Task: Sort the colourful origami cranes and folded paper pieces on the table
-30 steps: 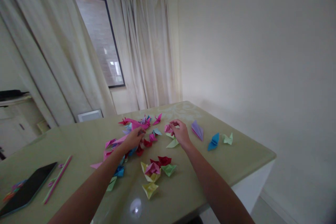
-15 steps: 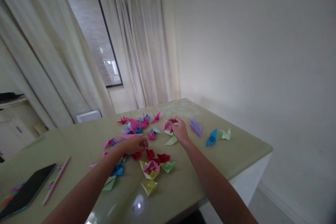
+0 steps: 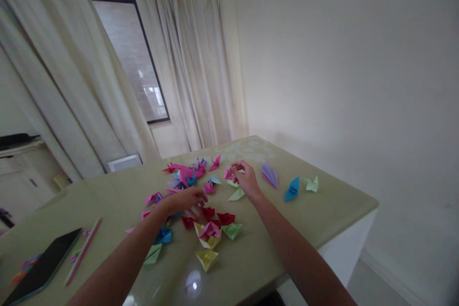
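My left hand point(image 3: 191, 199) hovers low over the middle of the pile, palm down, fingers loosely stretched and apart, with nothing seen in them. Just beyond its fingertips lie red folded-paper pieces point(image 3: 225, 219). A pink folded-paper piece point(image 3: 228, 174) is at the fingertips of my right hand point(image 3: 245, 178), whose thumb and fingers pinch together on it. Below that hand lies a pale green paper crane point(image 3: 236, 194). Nearer me, a pink piece point(image 3: 210, 231) sits inside a yellow paper boat point(image 3: 204, 240). My left forearm hides part of the pile.
Pink paper cranes point(image 3: 184, 172) cluster farther back. On the right lie a purple folded piece point(image 3: 269, 174), a blue one point(image 3: 292, 190) and a light green one point(image 3: 311, 184). A black tablet point(image 3: 45, 263) and a pink-green stick point(image 3: 83, 252) lie left on the table point(image 3: 114, 201).
My left hand has lifted slightly and its fingers have spread from a curled grip near the red pieces. The right hand holds nearly the same place. The view has shifted a little.
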The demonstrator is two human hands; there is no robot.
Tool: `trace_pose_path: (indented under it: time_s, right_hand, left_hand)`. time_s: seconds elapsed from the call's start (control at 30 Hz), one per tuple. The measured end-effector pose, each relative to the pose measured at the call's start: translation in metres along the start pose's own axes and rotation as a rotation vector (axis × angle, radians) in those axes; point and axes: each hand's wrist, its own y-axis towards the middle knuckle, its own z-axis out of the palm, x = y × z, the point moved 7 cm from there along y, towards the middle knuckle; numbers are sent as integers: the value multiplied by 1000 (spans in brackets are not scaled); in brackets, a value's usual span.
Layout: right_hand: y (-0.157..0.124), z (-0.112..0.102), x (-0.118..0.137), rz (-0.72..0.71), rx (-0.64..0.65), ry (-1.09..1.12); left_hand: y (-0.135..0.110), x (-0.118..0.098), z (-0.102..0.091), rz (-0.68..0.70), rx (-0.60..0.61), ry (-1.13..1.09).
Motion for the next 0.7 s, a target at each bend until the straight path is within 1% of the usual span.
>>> trace_pose_path:
  time_s: [0.03,0.07,0.17,0.2,0.3,0.43,0.57,0.6,0.63,0.7]
  right_hand:
    - [0,0,0,2,0,13]
    - [0,0,1,5,-4,25]
    - [-1,0,3,5,-25,47]
    - [-2,0,4,2,-30,51]
    - [-3,1,5,-12,-31,54]
    - [-4,-1,6,-33,-22,35]
    - [-2,0,4,-42,10,8]
    - [-2,0,3,-40,25,1]
    - [-2,2,2,-36,45,-10]
    - [-2,5,-2,-26,99,-60]
  left_hand:
    - [5,-1,-2,15,-35,49]
    - [10,-2,-6,26,-99,116]
    - [25,-5,-19,27,-391,307]
    - [30,-6,-20,36,-462,341]
    - [41,-12,-14,76,-555,412]
    - [43,-14,-7,91,-558,481]
    - [28,-15,-16,131,-524,508]
    - [22,-14,-19,143,-495,501]
    - [17,-12,-20,155,-442,476]
    - [5,-8,-18,183,-271,374]
